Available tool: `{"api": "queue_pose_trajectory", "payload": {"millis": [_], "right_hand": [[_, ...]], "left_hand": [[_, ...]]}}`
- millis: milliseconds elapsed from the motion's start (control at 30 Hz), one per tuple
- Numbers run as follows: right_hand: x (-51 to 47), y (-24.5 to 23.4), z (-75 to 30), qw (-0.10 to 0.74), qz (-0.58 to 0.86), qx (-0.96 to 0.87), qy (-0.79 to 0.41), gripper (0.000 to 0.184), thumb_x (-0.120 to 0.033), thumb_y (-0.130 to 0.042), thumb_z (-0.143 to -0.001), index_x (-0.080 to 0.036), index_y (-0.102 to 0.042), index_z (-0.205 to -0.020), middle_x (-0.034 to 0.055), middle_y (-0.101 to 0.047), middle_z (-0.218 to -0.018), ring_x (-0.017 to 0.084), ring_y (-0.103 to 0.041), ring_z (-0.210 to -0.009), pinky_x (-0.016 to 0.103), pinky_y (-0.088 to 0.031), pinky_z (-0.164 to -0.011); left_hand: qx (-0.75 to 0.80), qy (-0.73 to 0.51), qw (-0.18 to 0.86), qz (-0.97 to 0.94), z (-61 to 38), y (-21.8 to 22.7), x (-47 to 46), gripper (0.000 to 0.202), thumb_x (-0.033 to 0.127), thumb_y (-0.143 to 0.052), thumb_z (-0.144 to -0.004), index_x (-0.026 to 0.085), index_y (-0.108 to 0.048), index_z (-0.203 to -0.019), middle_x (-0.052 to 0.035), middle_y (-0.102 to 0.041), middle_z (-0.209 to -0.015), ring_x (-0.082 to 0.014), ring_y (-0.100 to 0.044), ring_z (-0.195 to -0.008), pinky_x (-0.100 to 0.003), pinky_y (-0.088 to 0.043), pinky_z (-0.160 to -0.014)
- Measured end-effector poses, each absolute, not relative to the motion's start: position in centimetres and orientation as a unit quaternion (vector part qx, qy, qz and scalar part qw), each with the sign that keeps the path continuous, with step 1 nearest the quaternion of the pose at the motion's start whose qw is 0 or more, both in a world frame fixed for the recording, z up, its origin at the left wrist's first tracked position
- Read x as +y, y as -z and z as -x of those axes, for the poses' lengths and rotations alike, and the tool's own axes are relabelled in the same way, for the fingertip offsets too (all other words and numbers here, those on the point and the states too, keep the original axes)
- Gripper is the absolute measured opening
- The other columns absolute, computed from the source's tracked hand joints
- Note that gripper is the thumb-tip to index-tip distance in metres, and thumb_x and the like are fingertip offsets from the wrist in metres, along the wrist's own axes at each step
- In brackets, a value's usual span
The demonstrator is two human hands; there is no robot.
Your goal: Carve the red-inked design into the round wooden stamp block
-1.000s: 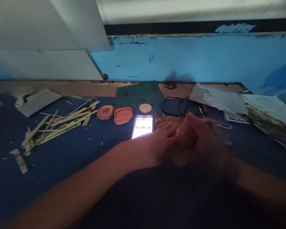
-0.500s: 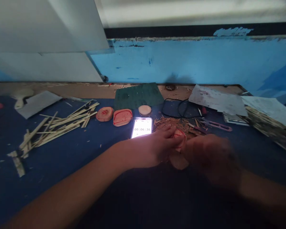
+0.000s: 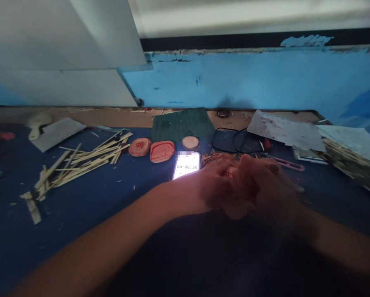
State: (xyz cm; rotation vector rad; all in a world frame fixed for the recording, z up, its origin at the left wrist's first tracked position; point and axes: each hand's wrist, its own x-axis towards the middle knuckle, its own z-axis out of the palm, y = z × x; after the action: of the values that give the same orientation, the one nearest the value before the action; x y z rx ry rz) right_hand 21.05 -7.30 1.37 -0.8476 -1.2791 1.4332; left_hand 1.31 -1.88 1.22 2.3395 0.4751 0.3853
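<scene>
As left hand [image 3: 212, 183] holds wood [image 3: 236, 210] | navy tabletop [image 3: 104, 192], shavings [image 3: 214, 158] | blue wall [image 3: 243, 78]

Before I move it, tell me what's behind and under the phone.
Behind: a pale disc, then a dark green sheet. Underneath: cannot be seen; the phone covers it.

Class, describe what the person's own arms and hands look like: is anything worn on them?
The left hand and right hand are bare, without gloves. No sleeves show along either forearm. No watch or bracelet is visible on the left wrist; the right wrist is blurred and dim. Rings cannot be judged.
</scene>
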Motion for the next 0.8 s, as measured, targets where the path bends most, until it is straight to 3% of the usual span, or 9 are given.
{"api": "queue_pose_trajectory", "payload": {"millis": [67,167,233,367,533,667,800], "right_hand": [[-7.0,-2.0,-20.9,0.484,0.367,-0.524,-0.597,0.070,-0.058,-0.063,-0.111,-0.024,-0.055,-0.051,-0.0020,-0.037,-0.050,0.013,-0.031,-0.046,0.034,-0.028,-0.044],[-6.3,-2.4,-20.7,0.491,0.364,-0.493,-0.619,0.071,-0.061,-0.070,-0.106,-0.023,-0.051,-0.048,-0.0038,-0.031,-0.047,0.011,-0.023,-0.043,0.033,-0.020,-0.041],[-5.7,-2.3,-20.6,0.502,0.352,-0.456,-0.645,0.071,-0.063,-0.073,-0.102,-0.024,-0.047,-0.049,-0.0051,-0.028,-0.048,0.010,-0.020,-0.043,0.033,-0.016,-0.040],[-5.7,-1.8,-21.1,0.510,0.332,-0.426,-0.670,0.071,-0.066,-0.069,-0.104,-0.026,-0.039,-0.054,-0.0063,-0.025,-0.051,0.011,-0.016,-0.044,0.033,-0.014,-0.040],[-7.4,-2.4,-21.8,0.527,0.295,-0.491,-0.627,0.068,-0.056,-0.064,-0.111,-0.024,-0.039,-0.056,-0.0047,-0.027,-0.053,0.013,-0.023,-0.046,0.034,-0.025,-0.043],[-8.0,-3.4,-21.8,0.535,0.288,-0.517,-0.603,0.065,-0.046,-0.064,-0.111,-0.024,-0.040,-0.056,-0.0044,-0.025,-0.053,0.013,-0.023,-0.047,0.034,-0.024,-0.045],[-8.7,-2.8,-22.0,0.527,0.279,-0.588,-0.546,0.059,-0.035,-0.058,-0.114,-0.023,-0.042,-0.059,-0.0032,-0.032,-0.055,0.014,-0.028,-0.049,0.035,-0.025,-0.048]], "left_hand": [[0.162,-0.146,0.367,-0.904,-1.0,-1.5,-1.6,0.045,0.018,-0.078,-0.092,0.021,-0.074,-0.137,-0.0149,-0.052,-0.170,-0.0346,-0.053,-0.156,-0.046,-0.049,-0.129],[0.149,-0.136,0.394,-0.897,-0.3,-2.2,-1.3,0.026,0.016,-0.071,-0.099,0.017,-0.079,-0.125,-0.0178,-0.058,-0.164,-0.0325,-0.063,-0.147,-0.042,-0.056,-0.119],[0.168,-0.121,0.390,-0.897,0.1,-2.6,-1.1,0.020,0.019,-0.065,-0.107,0.019,-0.081,-0.118,-0.0153,-0.063,-0.159,-0.0306,-0.068,-0.141,-0.043,-0.058,-0.116],[0.210,-0.096,0.393,-0.890,0.8,-2.9,-0.8,0.022,0.031,-0.070,-0.109,0.027,-0.082,-0.127,-0.0099,-0.066,-0.158,-0.0282,-0.075,-0.129,-0.042,-0.061,-0.107],[0.203,-0.120,0.394,-0.888,0.6,-2.6,-0.9,0.028,0.038,-0.069,-0.110,0.031,-0.081,-0.134,-0.0100,-0.064,-0.159,-0.0281,-0.073,-0.129,-0.041,-0.060,-0.107],[0.205,-0.141,0.364,-0.898,0.1,-2.3,-1.2,0.047,0.037,-0.074,-0.107,0.030,-0.069,-0.153,-0.0132,-0.063,-0.159,-0.0326,-0.061,-0.145,-0.049,-0.052,-0.121],[0.233,-0.116,0.358,-0.897,-0.2,-2.4,-1.4,0.047,0.038,-0.075,-0.106,0.030,-0.069,-0.152,-0.0153,-0.059,-0.159,-0.0343,-0.058,-0.146,-0.051,-0.051,-0.122]]}}
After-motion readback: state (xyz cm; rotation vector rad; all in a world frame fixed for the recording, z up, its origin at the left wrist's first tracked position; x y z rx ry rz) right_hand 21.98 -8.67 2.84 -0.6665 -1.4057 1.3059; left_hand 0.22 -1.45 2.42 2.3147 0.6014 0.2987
